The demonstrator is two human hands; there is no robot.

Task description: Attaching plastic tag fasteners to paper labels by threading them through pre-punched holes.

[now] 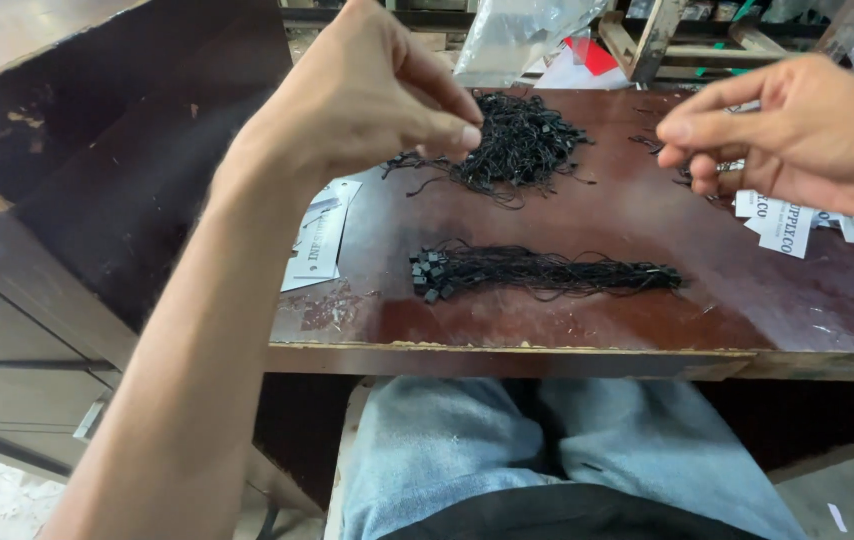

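1. Head view, nearest first: the person's knees in pale blue jeans [547,450] sit under the front edge of the dark red-brown table [567,340], whose worn rim runs across the frame.
2. Just behind that front edge lies a straight bundle of black strings [547,272], its small square black tabs gathered at the left end. Bare tabletop shows on all sides of it, with open room to its right.
3. At the table's left edge a few white paper tags [317,240] lie partly over the rim, beside a darker wooden cabinet [97,170].
4. Further in, the left hand [367,95] hovers with thumb and fingertips pressed together, pinching a thin black string at the near side of the loose heap of black strings [522,140].
5. Toward the right edge, the right hand [797,130] hangs over more white tags [782,225], fingers curled with the forefinger out; whether it grips anything I cannot tell.
6. Beyond the far edge stand a clear plastic bag [517,35] and wooden frames [667,35].
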